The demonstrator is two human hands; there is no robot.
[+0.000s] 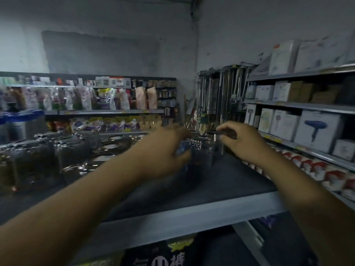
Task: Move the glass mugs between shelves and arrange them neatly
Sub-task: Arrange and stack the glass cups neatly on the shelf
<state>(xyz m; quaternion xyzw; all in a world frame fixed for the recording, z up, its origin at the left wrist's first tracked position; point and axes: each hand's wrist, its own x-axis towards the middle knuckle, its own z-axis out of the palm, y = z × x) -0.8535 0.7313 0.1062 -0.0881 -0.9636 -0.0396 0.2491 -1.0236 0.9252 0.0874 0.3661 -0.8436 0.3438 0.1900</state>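
Observation:
Both arms reach over the dark top shelf. Between my hands stand two clear glass mugs: one with a patterned band near its rim, and another just to its right. My left hand curls around the left side of the patterned mug. My right hand pinches the rim of the right mug from above. The picture is blurred, so the exact finger contact is hard to read. Several more glass mugs stand grouped at the left of the same shelf.
The shelf's pale front edge runs across below my arms. Boxed hair dryers fill the shelving on the right, and red-and-white packages lie below them. Hanging utensils are behind the mugs. Packaged goods line the far shelves.

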